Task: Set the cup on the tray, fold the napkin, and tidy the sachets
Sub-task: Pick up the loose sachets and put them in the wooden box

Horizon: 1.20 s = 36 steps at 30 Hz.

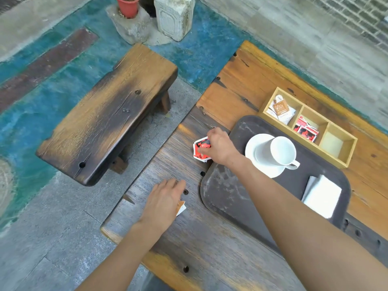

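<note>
A white cup (282, 151) stands on a white saucer (252, 152) on the dark tray (222, 192). On the tray's near right part lies a folded white napkin (322, 196). My right hand (218, 147) is closed on red-and-white sachets (199, 149) just left of the tray. Palm down on the dark table, my left hand (165, 199) covers a brown-and-white sachet (181, 207) whose corner sticks out. A wooden three-compartment box (344, 162) behind the tray holds brown-and-white sachets (280, 110) in its left part and red ones (305, 130) in the middle.
A dark wooden bench (109, 116) stands left of the table (201, 238). On the floor beyond it are a red flower pot (128, 6) and stone blocks (174, 15). The table's left edge runs close to my left hand.
</note>
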Tool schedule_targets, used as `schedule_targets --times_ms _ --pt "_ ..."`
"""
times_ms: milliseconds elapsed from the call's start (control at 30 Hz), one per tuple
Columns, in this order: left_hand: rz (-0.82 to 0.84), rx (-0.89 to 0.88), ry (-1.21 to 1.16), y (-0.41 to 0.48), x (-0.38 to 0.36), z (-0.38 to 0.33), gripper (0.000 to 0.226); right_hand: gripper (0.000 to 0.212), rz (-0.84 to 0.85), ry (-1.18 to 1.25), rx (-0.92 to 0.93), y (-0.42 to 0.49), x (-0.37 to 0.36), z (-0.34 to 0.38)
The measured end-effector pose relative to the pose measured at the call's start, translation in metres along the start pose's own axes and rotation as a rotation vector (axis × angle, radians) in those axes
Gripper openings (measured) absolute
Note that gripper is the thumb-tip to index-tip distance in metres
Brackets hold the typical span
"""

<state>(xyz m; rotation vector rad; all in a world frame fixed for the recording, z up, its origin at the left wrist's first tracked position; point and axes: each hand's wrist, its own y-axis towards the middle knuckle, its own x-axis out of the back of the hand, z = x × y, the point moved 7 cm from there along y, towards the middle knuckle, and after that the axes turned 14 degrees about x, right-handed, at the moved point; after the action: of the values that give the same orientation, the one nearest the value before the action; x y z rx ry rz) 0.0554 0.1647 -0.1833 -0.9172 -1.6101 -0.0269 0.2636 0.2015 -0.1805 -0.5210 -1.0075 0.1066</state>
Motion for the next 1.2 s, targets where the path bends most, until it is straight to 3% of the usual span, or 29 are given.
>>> schedule_targets --times_ms 100,200,367,500,667,833,933,1100,1200 --pt "0.03 0.042 -0.046 -0.002 -0.001 0.003 0.038 0.048 0.042 -0.212 -0.011 -0.003 -0.019 0.007" --pt "0.064 0.104 -0.108 -0.003 -0.004 0.01 0.026 0.044 -0.039 -0.312 -0.001 -0.006 -0.023 0.013" --pt "0.15 0.23 -0.263 0.001 -0.008 0.024 0.025 0.064 -0.072 -0.204 -0.08 -0.004 -0.019 0.006" --pt "0.185 0.351 -0.454 0.005 -0.002 0.039 0.02 0.052 -0.014 -0.166 -0.1 0.0 -0.019 0.0" --pt "0.203 0.559 -0.846 0.011 0.011 0.047 0.025 0.026 -0.118 0.074 -0.072 -0.01 -0.016 -0.004" --pt "0.168 0.689 -1.104 0.022 0.027 0.033 0.029 0.025 -0.316 0.416 -0.131 -0.039 0.013 -0.016" --pt "0.172 0.708 -1.283 0.034 0.036 0.005 0.031 0.01 -0.463 0.516 -0.143 -0.06 0.048 -0.032" --pt "0.278 0.663 -1.505 0.071 0.049 -0.072 0.037 0.003 -0.666 0.793 -0.232 -0.106 0.097 -0.082" --pt "0.355 0.619 -1.544 0.107 0.056 -0.129 0.027 0.025 -0.759 0.874 -0.357 -0.137 0.111 -0.125"
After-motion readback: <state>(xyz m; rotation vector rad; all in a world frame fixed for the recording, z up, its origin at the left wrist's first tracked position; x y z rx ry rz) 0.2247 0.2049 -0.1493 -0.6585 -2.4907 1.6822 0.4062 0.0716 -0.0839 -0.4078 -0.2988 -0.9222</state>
